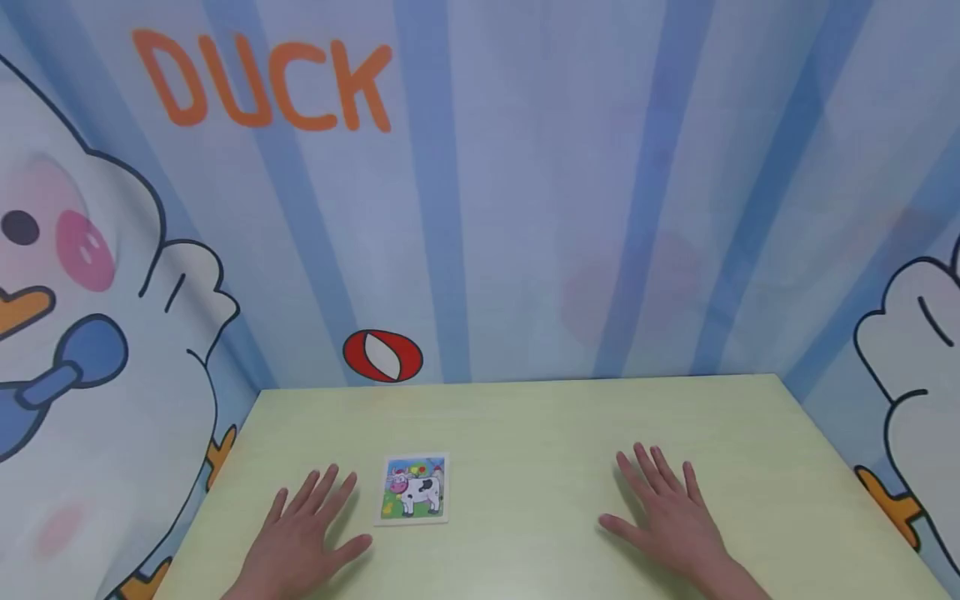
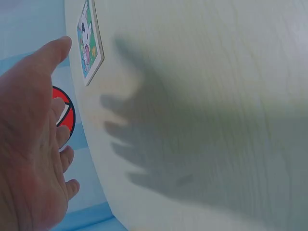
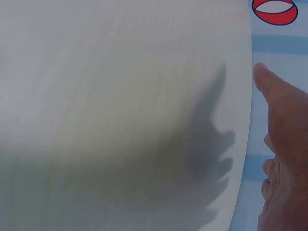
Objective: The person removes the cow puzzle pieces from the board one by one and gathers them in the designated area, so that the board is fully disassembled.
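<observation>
A square picture puzzle with a cow on it [image 1: 412,490] lies flat on the pale table, left of the middle, its white border showing. Just left of it is my left hand [image 1: 300,533], palm down with fingers spread, the thumb pointing toward the puzzle's lower corner. In the left wrist view the puzzle [image 2: 88,43] appears beyond the thumb, apart from it, and the hand casts a shadow on the tabletop. My right hand [image 1: 671,521] is over the table's right part, fingers straight and spread, holding nothing. Its shadow falls on the wood in the right wrist view.
The light wood table [image 1: 525,433] meets a blue striped backdrop [image 1: 525,208] along its far edge. Cartoon ducks are printed on both sides, with orange lettering [image 1: 262,83] at upper left and a red and white ball print [image 1: 382,356] near the edge.
</observation>
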The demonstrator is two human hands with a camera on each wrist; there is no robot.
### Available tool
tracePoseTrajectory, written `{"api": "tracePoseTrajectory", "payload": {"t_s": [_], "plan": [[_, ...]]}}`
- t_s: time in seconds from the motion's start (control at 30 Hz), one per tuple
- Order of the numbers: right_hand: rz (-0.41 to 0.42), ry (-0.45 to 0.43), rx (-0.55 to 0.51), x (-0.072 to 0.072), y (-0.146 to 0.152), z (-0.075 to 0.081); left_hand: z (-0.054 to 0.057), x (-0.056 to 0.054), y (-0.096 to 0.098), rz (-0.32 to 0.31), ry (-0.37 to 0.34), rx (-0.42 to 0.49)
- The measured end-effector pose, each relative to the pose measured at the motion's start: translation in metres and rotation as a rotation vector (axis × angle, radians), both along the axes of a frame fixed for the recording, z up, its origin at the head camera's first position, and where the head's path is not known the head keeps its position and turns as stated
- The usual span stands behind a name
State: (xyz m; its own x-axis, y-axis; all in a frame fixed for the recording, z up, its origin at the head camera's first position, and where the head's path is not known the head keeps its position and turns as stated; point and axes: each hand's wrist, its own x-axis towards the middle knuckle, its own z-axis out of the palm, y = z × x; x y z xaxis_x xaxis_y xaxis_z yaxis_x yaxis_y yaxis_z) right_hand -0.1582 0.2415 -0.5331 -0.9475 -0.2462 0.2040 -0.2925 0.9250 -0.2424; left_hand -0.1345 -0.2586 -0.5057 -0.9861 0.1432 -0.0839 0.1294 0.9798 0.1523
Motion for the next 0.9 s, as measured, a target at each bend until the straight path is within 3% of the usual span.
{"api": "tracePoseTrajectory", "payload": {"t_s": [0.27, 0.53, 0.9], "plan": [[0.092, -0.024, 0.000, -0.019, -0.036, 0.013, 0.005, -0.003, 0.002, -0.077, -0.037, 0.018], [0.172, -0.145, -0.058, -0.035, -0.077, 0.023, 0.009, -0.012, 0.006, -0.207, -0.015, -0.003], [0.309, -0.183, -0.131, -0.051, -0.129, 0.029, 0.009, -0.028, 0.009, -0.365, 0.021, -0.060]]}}
